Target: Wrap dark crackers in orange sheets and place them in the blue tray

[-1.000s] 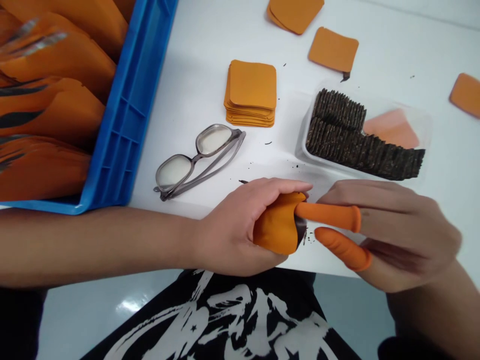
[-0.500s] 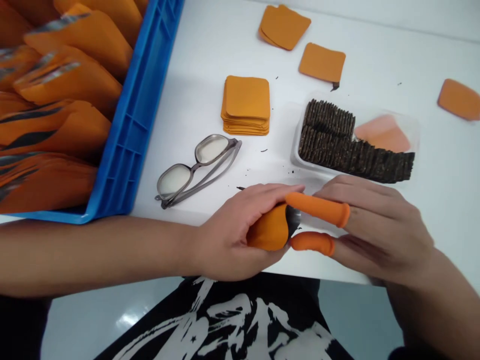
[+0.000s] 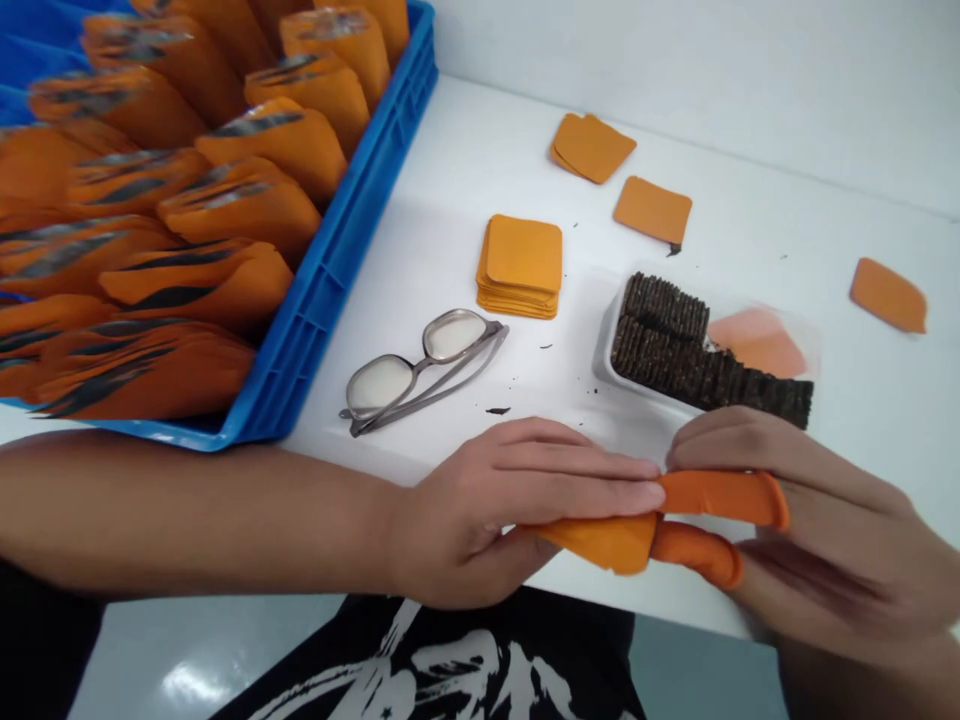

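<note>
My left hand (image 3: 480, 510) is closed around a small orange pouch (image 3: 607, 543), fingers over its top and thumb beneath. My right hand (image 3: 832, 540) wears orange finger cots (image 3: 724, 500) on its index finger and thumb. Those two fingertips pinch together at the pouch's right end, where a thin dark edge shows. What lies between them is hidden. Just behind my right hand stands a clear plastic tub (image 3: 611, 350) holding rows of thin dark squares (image 3: 667, 345). A pinkish-orange piece (image 3: 757, 340) shows in the tub's back right part.
A blue crate (image 3: 330, 290) packed with upright orange pouches (image 3: 225, 200) stands at left. Eyeglasses (image 3: 416, 368) lie beside a neat stack of orange pouches (image 3: 523, 255). Loose orange pouches (image 3: 592, 147) lie further back, one (image 3: 889, 295) far right. Dark crumbs (image 3: 497, 410) dot the white table.
The view has tilted up and shifted left. My left fingers have flattened forward over the pouch, and its open, rounded mouth now looks pressed flatter. Both hands stay together at its right end.
</note>
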{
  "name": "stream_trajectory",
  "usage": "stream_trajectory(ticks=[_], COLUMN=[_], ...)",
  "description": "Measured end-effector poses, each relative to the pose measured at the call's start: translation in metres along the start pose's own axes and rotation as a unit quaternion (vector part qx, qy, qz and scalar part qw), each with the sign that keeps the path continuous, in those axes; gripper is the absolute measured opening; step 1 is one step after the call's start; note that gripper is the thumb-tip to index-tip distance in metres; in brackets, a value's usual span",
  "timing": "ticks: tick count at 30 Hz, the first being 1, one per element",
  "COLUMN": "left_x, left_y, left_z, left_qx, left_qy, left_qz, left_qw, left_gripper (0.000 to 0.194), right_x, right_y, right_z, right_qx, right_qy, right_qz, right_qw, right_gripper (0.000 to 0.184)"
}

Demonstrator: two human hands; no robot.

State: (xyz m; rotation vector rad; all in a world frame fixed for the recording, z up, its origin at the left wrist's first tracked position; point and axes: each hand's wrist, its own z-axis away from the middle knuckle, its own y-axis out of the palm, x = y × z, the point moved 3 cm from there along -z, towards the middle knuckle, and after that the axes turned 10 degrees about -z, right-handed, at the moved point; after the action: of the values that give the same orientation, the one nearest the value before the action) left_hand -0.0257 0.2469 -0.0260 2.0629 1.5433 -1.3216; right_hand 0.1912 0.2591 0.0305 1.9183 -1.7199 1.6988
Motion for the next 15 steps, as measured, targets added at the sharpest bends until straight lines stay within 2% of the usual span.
stream_trajectory(ticks=[3,7,9,11,13,15], left_x=[0.004,0.003,0.002,0.002,0.0,-0.001], left_y=[0.001,0.004,0.005,0.004,0.003,0.003], left_z=[-0.003,-0.004,-0.005,-0.007,-0.007,-0.007], left_qx=[-0.034,-0.03,-0.021,-0.036,-0.067,-0.089], left_qy=[-0.022,-0.058,-0.073,-0.08,-0.048,0.006], left_qz=[0.065,0.16,0.167,0.152,0.142,0.133], left_qw=[0.997,0.985,0.983,0.985,0.986,0.987], left_gripper=[0.038,0.035,0.035,0.032,0.023,0.012], right_x=[-0.003,-0.006,-0.006,-0.005,-0.008,-0.016], right_y=[0.002,0.006,0.007,0.003,-0.004,-0.013], right_z=[0.0,-0.004,-0.005,-0.002,0.006,0.016], right_qx=[-0.004,0.006,0.015,0.016,0.007,0.016], right_qy=[-0.012,-0.031,-0.027,-0.013,0.011,0.035], right_qz=[0.024,0.016,-0.006,-0.027,-0.046,-0.04], right_qw=[1.0,0.999,1.0,0.999,0.999,0.998], right_gripper=[0.023,0.026,0.028,0.02,0.008,0.018])
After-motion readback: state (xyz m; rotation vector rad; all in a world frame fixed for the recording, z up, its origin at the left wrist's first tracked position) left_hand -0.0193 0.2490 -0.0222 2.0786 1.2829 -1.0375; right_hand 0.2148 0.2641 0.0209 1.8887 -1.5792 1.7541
